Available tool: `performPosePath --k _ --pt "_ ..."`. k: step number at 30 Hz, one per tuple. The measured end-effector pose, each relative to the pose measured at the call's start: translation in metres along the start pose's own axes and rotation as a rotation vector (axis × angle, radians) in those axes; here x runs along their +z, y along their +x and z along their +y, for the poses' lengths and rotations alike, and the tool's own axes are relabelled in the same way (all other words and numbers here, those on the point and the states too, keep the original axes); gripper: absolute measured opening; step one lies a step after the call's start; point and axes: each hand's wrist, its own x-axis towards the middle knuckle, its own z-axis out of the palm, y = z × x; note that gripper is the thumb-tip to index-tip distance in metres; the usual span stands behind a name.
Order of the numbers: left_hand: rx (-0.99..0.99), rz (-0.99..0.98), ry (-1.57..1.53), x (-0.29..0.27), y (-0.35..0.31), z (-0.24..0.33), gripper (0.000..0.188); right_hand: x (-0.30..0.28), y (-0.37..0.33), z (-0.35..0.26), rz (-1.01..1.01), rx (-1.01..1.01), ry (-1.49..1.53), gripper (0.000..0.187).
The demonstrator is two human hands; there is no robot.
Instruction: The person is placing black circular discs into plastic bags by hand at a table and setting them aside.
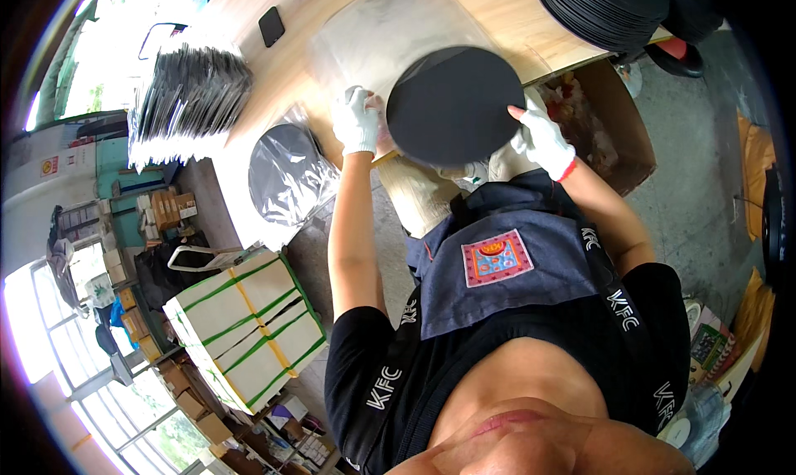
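A flat, round black disc (pixel 454 106) is held out over the near edge of the table. My right hand (pixel 543 139), in a white glove with bare fingertips, grips its right rim, thumb on top. My left hand (pixel 356 120), gloved the same way, is closed at the disc's left, its fingers curled on the near edge of a clear plastic bag (pixel 365 40). Clear bags lie flat on the table behind the disc, which covers part of them. To the left of my left hand lies a bagged black disc (pixel 290 172).
A tall pile of bagged discs (pixel 191 98) stands at the far left, near a phone (pixel 271 26). Bare black discs (pixel 601 9) are stacked at the far right. An open cardboard box (pixel 626 127) stands below the table's right edge; a strapped white carton (pixel 249 330) sits at left.
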Motion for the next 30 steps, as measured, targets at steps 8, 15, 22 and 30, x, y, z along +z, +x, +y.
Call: performPosePath --k 8,15,22,30 --pt "0.167 0.043 -0.364 -0.011 -0.029 0.062 0.023 0.01 0.021 0.024 0.047 -0.228 0.109 0.03" --pt "-0.528 0.289 -1.271 0.027 -0.104 0.14 0.045 0.004 -0.012 0.047 0.206 -0.291 0.115 0.033" --pt "-0.847 -0.403 -1.348 0.036 -0.124 0.14 0.016 -0.025 -0.015 0.054 0.158 -0.133 -0.131 0.035" --pt "-0.722 -0.444 -1.202 0.066 -0.168 0.104 0.017 -0.015 0.02 0.054 -0.201 -0.085 -0.216 0.041"
